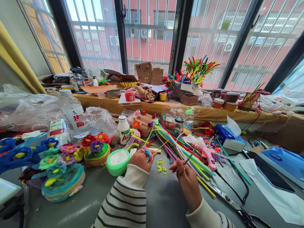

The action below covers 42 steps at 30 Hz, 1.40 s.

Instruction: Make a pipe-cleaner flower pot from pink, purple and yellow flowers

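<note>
Head view, the only one here: left hand is pinched shut on a thin yellow pipe cleaner. Its long axis runs on a slant, free end pointing up and right, away from the person. Right hand is curled around small scissors, blades aimed up-right too, near that stem, can't tell if they touch. The stem sits between both hands, above yellow snippets on the grey table. Pink glue gun lies just to the right.

Two hands, one glue gun
</note>
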Tool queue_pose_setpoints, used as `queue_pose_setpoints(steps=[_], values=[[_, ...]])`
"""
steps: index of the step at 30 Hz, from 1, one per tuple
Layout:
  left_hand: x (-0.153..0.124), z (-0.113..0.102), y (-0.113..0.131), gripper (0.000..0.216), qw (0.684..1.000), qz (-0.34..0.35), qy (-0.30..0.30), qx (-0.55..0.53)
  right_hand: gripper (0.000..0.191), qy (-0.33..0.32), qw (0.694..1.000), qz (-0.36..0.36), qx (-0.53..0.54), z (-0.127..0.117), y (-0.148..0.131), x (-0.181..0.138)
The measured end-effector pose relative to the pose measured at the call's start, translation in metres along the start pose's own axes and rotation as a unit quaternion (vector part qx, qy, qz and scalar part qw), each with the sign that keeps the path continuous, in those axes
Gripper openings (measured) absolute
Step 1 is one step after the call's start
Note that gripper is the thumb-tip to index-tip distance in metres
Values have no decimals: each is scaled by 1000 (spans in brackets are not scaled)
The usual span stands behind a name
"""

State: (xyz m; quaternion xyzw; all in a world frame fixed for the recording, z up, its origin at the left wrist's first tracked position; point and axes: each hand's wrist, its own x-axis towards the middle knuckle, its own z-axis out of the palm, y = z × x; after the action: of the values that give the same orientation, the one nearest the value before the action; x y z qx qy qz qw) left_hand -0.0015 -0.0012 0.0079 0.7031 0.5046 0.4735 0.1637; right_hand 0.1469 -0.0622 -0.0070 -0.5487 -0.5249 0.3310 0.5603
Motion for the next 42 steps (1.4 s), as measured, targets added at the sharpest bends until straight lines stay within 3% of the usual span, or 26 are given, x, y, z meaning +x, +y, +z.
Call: queue_pose_setpoints(steps=[2, 6, 9, 14, 22, 30, 35, 37, 42], values=[[1, 0, 5, 12, 993, -55, -23, -105, 47, -54, 998, -1, -22, 2, -2, -1], [3, -4, 16, 21, 912, -109, -223, -326, 49, -171, 981, -43, -76, 8, -4, -7], [4, -6, 22, 21, 865, -111, -319, -372, 49, -210, 973, -46, -88, 11, -1, -11], [5, -3, 26, 21, 828, -112, -371, -405, 51, -225, 970, -7, -87, 12, 2, -14], [5, 6, 14, 28, 820, -127, -315, -461, 40, -229, 973, -28, -15, 4, -6, -7], [4, 4, 13, 31, 831, -127, -293, -456, 30, -172, 984, -7, 42, 4, -1, -5], [5, 0, 12, 31, 859, -140, -229, -435, 37, -177, 983, -40, 22, 2, -5, -5], [6, -1, 11, 31, 866, -145, -242, -412, 44, -172, 983, -56, -1, 2, -6, -6], [4, -2, 13, 33, 844, -171, -300, -410, 51, -215, 972, -98, -18, 5, -4, -8]])
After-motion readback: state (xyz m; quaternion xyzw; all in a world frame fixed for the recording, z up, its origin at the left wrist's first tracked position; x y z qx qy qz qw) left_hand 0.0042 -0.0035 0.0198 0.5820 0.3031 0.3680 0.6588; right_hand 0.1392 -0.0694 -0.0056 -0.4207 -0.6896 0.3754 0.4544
